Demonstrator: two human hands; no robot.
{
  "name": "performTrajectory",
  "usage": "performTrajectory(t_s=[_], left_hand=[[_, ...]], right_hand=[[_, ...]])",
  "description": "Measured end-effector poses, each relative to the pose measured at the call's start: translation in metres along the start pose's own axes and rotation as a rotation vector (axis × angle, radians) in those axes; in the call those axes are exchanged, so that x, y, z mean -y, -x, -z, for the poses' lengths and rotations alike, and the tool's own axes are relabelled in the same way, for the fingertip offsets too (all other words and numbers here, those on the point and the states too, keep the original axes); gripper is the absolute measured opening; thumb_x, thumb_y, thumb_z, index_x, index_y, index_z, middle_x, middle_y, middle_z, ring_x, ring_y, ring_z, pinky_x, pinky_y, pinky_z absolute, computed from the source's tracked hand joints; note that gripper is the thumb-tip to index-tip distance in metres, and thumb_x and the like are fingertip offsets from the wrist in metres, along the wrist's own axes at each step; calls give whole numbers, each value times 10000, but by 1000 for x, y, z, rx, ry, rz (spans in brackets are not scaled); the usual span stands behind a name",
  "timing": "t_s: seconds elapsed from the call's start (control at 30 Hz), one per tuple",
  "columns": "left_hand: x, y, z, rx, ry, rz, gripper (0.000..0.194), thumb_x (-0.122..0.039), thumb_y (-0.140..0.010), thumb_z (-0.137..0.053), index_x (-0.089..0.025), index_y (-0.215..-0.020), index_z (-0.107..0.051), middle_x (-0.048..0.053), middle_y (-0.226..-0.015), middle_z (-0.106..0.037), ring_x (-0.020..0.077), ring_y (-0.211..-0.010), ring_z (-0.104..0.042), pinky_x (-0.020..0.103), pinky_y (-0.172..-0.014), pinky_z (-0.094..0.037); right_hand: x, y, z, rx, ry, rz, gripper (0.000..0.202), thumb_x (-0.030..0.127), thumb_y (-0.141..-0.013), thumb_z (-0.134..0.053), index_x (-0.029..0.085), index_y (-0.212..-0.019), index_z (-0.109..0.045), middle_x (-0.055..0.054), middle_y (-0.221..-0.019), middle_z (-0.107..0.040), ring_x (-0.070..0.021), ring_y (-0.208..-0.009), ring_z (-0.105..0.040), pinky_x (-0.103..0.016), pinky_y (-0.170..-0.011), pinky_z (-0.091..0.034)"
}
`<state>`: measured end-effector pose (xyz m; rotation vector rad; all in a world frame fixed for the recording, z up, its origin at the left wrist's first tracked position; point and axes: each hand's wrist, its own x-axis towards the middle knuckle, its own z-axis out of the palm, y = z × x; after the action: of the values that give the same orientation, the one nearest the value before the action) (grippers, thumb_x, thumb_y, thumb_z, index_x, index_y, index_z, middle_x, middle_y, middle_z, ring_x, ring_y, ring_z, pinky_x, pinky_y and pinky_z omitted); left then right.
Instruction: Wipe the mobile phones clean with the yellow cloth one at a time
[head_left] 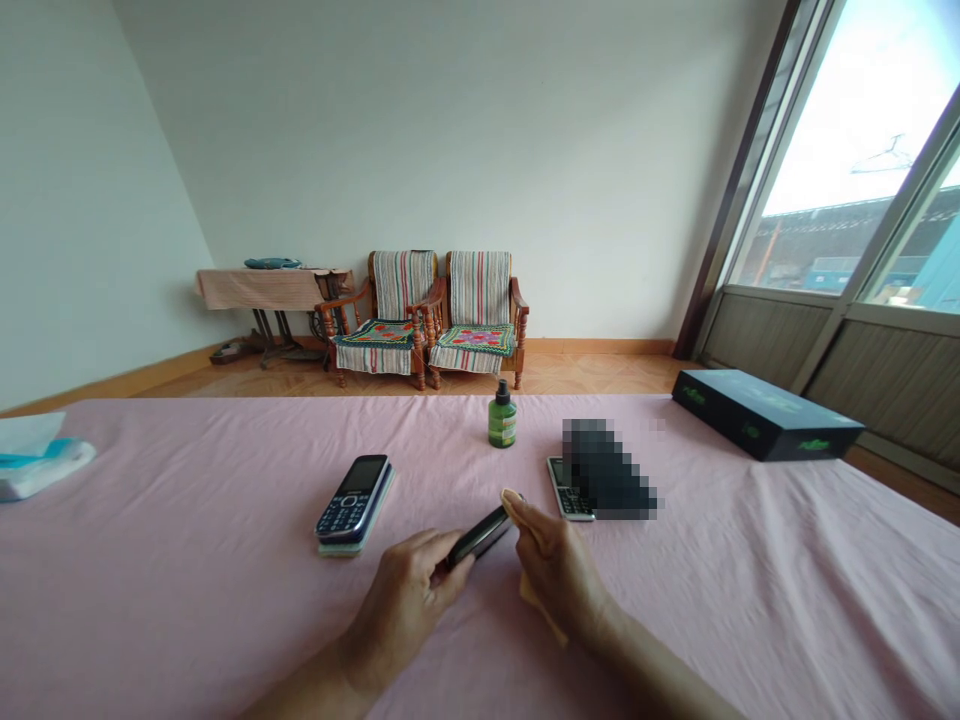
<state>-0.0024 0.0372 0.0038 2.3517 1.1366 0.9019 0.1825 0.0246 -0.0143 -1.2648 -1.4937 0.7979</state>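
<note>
A dark, slim phone (480,536) is gripped at its lower end by my left hand (411,585), its fingers closed round it and its edge facing up. My right hand (559,565) pinches a yellowish cloth (544,608) against the phone's far end. Left of my hands, a dark blue keypad phone (354,500) lies face up on a light green item (341,548). To the right is another keypad phone (574,502), partly covered by a dark, pixelated object (609,475).
A green bottle with a black cap (502,418) stands beyond my hands on the pink cloth-covered surface (225,600). At the right is a black box (765,410); a tissue pack (49,468) lies at the left edge. Two wooden chairs (476,340) stand near the wall.
</note>
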Motion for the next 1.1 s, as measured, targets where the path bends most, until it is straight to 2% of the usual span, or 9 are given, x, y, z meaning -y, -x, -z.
performTrajectory(t_s=[0.1, 0.2, 0.3, 0.4, 0.5, 0.6, 0.73, 0.93, 1.1], left_hand=[[1, 1, -1, 0, 4, -8, 151, -177, -871, -529, -183, -877, -679, 30, -788, -671, 179, -728, -631, 235, -707, -494], [1, 2, -2, 3, 45, -20, 167, -176, -881, -528, -200, -954, -676, 26, -831, -680, 177, -755, -637, 232, -717, -491], [2, 1, -2, -4, 72, -33, 184, -175, -879, -537, -210, -1005, -666, 29, -881, -686, 180, -797, -642, 239, -753, -488], [1, 1, -1, -3, 39, -21, 168, -167, -873, -533, -201, -961, -671, 34, -862, -685, 183, -779, -639, 245, -745, -488], [0, 2, 0, 5, 4, 1, 143, -174, -870, -526, -180, -868, -669, 35, -806, -675, 182, -730, -629, 242, -700, -484], [0, 3, 0, 4, -4, 8, 138, -178, -866, -525, -172, -823, -657, 34, -785, -667, 179, -710, -623, 238, -674, -473], [0, 1, 0, 2, 15, 26, 140, -185, -871, -520, -169, -818, -648, 33, -784, -666, 177, -712, -623, 236, -668, -462], [-3, -1, 1, 21, 53, 18, 149, -177, -878, -516, -177, -917, -660, 28, -839, -678, 179, -767, -630, 237, -698, -453], [1, 1, -1, 13, -15, 22, 140, -195, -877, -520, -163, -840, -651, 34, -777, -655, 178, -697, -606, 245, -652, -443]], right_hand=[[-1, 4, -6, 2, -46, -17, 424, 244, -820, -439, 158, -1192, -624, -38, -666, -681, -161, -555, -615, -230, -528, -516], [4, 15, -17, 82, -87, -8, 412, 263, -835, -445, 160, -1189, -627, -46, -723, -696, -159, -568, -624, -243, -548, -524], [7, 17, -19, 112, -135, 19, 402, 258, -824, -464, 162, -1173, -639, -66, -793, -705, -193, -742, -666, -267, -662, -540], [6, 7, -6, 26, -212, 19, 421, 217, -794, -468, 122, -1173, -627, -85, -880, -701, -209, -934, -643, -289, -803, -512], [3, -4, 10, -28, -192, -34, 336, 202, -791, -449, 108, -1023, -675, -37, -743, -663, -182, -750, -624, -251, -677, -499], [5, -6, 15, -42, -165, -6, 266, 227, -812, -449, 121, -860, -688, 1, -660, -599, -143, -638, -544, -222, -610, -451], [14, 2, 14, -110, -274, -18, 323, 328, -816, -529, 119, -1030, -651, 26, -613, -540, -108, -539, -446, -196, -501, -376], [19, 2, 20, 153, -550, -170, 437, 497, -848, -552, 120, -1056, -633, 51, -504, -484, -64, -418, -354, -165, -405, -246], [7, -6, 23, 38, -460, -231, 384, 481, -826, -592, 128, -954, -671, 60, -486, -467, -54, -413, -349, -149, -396, -241]])
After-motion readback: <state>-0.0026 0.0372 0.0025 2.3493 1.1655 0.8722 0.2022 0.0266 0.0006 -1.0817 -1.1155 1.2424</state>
